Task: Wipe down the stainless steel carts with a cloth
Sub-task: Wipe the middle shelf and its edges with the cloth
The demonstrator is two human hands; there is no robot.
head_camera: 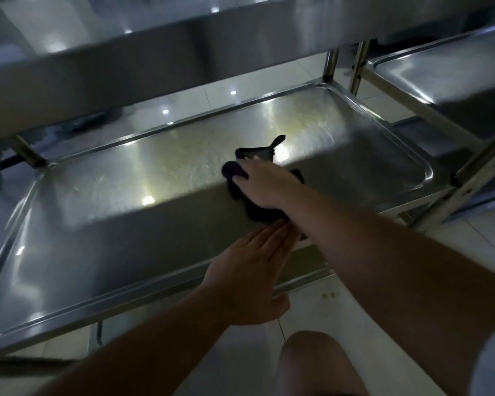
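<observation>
A dark purple cloth point(257, 152) lies on the lower shelf point(112, 195) of a stainless steel cart. My right hand point(265, 185) lies on top of the cloth and presses it against the shelf, covering most of it; a corner of the cloth sticks out beyond the fingers. My left hand point(255, 275) rests flat on the shelf's near rim with fingers straight, its fingertips touching the cloth's near edge under my right forearm.
The cart's upper shelf point(155, 58) overhangs close above the lower one. A second steel cart point(446, 72) stands at the right, its legs point(469, 172) beside the shelf's corner. White tiled floor point(383, 310) lies below, and my knee point(312, 364) is near the bottom edge.
</observation>
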